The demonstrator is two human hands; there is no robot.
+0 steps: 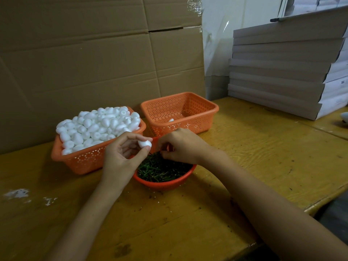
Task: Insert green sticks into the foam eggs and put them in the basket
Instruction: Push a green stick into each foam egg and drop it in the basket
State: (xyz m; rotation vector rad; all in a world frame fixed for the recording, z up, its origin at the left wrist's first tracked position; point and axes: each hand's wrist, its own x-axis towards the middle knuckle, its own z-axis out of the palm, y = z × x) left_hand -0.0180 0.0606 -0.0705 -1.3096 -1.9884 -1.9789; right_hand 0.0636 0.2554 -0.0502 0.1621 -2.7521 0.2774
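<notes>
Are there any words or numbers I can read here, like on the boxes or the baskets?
Nothing here reads clearly.
On the white edge of the stacked flat boxes, some small dark print: too small and blurred to read.
On the cardboard wall, the egg basket, the near-empty basket and the stick bowl: no words or numbers visible.

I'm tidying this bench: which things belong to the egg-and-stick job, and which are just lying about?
In the job: foam egg, pinched by the left hand; right hand over the bowl of green sticks; heaped egg basket; second basket, nearly empty.

Lying about: cardboard behind; stack of flat boxes; white crumbs on the table.
</notes>
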